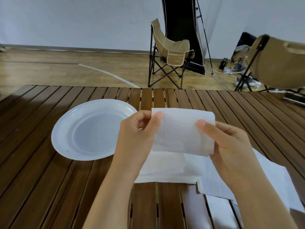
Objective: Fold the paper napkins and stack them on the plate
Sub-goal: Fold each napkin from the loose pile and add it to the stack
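A white paper napkin, folded over, is held up above the table between both hands. My left hand pinches its upper left corner with thumb and fingers. My right hand pinches its right edge, thumb on the front. A round white plate lies on the table to the left of the hands, and nothing lies in it. More flat white napkins lie spread on the table under the hands and out to the right.
The table is made of dark wooden slats. Beyond its far edge stand a tan folding chair and a second one at the right. Cables and small gear lie on the floor behind.
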The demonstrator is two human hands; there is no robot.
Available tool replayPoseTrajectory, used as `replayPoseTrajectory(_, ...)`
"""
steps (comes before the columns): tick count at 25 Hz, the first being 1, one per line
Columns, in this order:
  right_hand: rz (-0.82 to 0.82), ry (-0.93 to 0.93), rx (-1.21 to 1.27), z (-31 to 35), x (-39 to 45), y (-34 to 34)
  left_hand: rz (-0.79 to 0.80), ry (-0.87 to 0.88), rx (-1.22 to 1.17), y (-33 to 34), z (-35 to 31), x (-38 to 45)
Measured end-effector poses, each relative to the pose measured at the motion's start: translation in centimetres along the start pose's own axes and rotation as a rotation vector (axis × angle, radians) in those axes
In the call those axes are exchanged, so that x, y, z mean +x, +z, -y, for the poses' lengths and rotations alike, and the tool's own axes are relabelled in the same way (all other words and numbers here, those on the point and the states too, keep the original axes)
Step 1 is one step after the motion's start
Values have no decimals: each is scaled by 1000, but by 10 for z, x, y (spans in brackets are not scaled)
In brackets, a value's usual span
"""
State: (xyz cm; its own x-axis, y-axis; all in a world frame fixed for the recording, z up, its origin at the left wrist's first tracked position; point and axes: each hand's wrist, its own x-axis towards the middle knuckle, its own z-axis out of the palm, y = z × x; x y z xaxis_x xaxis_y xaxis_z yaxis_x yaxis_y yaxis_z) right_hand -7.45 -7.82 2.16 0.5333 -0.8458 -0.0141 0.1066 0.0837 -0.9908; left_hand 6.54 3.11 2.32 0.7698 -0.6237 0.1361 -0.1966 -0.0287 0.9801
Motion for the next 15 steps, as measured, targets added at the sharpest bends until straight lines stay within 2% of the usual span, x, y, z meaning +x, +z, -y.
replayPoseTrajectory(4, 8, -13, -140, -3, 1, 1, -51, -24, 52, 0, 5, 4)
replayPoseTrajectory(10, -78, -64, -121, -4, 2, 4, -67, 25, 218, -1, 9, 4)
replayPoseTrajectory(15, -124, -75, -168, -8, 2, 7, -148, 4, 209, -4, 10, 4)
